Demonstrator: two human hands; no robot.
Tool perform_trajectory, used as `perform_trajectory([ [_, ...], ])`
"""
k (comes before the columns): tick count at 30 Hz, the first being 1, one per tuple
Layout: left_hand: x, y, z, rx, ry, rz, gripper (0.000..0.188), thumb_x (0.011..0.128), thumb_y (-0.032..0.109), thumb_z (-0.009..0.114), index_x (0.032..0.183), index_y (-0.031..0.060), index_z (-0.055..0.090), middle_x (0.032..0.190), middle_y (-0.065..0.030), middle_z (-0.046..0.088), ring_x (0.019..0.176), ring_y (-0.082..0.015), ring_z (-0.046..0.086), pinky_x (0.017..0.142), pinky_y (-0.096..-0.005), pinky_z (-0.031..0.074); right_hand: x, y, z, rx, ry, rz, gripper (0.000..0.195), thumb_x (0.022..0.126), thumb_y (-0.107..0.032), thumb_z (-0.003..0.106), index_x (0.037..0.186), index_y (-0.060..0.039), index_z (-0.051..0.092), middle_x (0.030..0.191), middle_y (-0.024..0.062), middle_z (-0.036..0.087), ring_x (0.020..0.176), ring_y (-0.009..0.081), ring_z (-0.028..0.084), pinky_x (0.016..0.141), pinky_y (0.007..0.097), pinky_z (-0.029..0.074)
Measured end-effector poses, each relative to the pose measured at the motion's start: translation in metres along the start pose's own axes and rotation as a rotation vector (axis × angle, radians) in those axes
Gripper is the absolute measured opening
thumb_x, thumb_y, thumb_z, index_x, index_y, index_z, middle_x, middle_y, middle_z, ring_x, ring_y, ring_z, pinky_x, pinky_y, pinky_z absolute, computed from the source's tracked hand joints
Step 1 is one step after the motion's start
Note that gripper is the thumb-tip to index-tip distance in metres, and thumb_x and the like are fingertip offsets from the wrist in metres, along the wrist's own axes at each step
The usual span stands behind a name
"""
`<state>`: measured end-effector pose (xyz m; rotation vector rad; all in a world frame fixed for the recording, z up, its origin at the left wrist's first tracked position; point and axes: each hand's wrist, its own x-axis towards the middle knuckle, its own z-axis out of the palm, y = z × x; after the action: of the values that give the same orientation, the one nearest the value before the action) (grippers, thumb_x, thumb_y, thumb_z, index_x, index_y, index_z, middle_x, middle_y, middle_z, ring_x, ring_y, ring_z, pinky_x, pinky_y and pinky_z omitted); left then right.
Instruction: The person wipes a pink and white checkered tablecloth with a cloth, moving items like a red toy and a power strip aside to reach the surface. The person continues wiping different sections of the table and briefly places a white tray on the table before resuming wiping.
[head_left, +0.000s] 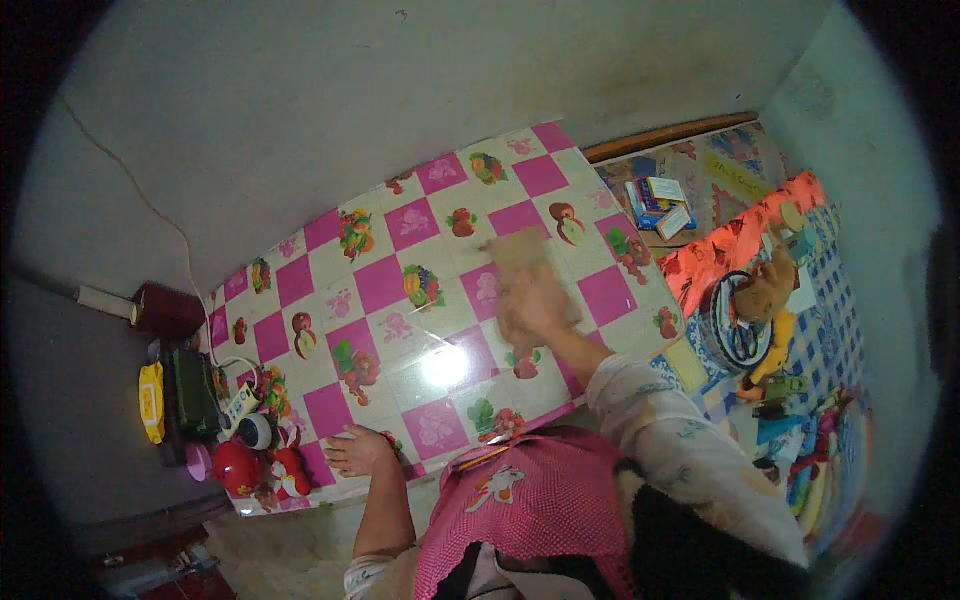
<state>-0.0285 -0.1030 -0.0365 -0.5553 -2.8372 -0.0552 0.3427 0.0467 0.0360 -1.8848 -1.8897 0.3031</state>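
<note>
A pink-and-white checked tablecloth with fruit prints covers the table in front of me. My right hand, blurred by motion, presses a tan cloth onto the right part of it. The cloth shows above and beside the fingers. My left hand rests flat near the table's front edge at the left, fingers apart, with nothing in it. Below the table edge is a pink apron that I wear.
At the left end stand a red ball-like object, a red-and-white toy, a power strip and a yellow packet. Small boxes lie on a surface at the right, near a round basket holding scissors. A wall borders the far side.
</note>
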Motion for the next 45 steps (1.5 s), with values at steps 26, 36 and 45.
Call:
perform_trajectory([
  [26, -0.002, 0.006, -0.01, -0.016, 0.03, -0.012, 0.056, 0.096, 0.049, 0.043, 0.137, 0.0115, 0.045, 0.146, -0.0141, 0.041, 0.135, -0.0311, 0.035, 0.104, -0.0533, 0.03, -0.023, 0.161, -0.065, -0.333, 0.167, 0.3, 0.058, 0.081, -0.033, 0.064, 0.133, -0.0128, 0.05, 0.13, 0.03, 0.045, 0.114, 0.0466, 0.048, 0.094, 0.0503, 0.044],
  [36, -0.003, 0.007, -0.004, 0.043, 0.046, 0.032, 0.057, 0.096, 0.049, 0.044, 0.137, 0.0104, 0.045, 0.143, -0.0143, 0.043, 0.134, -0.0333, 0.038, 0.103, -0.0527, 0.033, 0.083, 0.089, 0.017, -0.201, 0.064, 0.112, 0.051, 0.078, -0.036, 0.065, 0.12, -0.0092, 0.059, 0.11, 0.0229, 0.059, 0.104, 0.0429, 0.055, 0.087, 0.0531, 0.047],
  [45, -0.001, 0.008, -0.017, -0.001, -0.059, -0.008, 0.058, 0.096, 0.051, 0.042, 0.138, 0.0108, 0.044, 0.146, -0.0139, 0.039, 0.136, -0.0338, 0.034, 0.106, -0.0538, 0.029, -0.031, -0.119, 0.059, 0.186, -0.173, -0.654, 0.038, 0.069, -0.024, 0.068, 0.107, -0.0301, 0.068, 0.092, 0.0121, 0.055, 0.084, 0.0324, 0.057, 0.069, 0.0471, 0.047],
])
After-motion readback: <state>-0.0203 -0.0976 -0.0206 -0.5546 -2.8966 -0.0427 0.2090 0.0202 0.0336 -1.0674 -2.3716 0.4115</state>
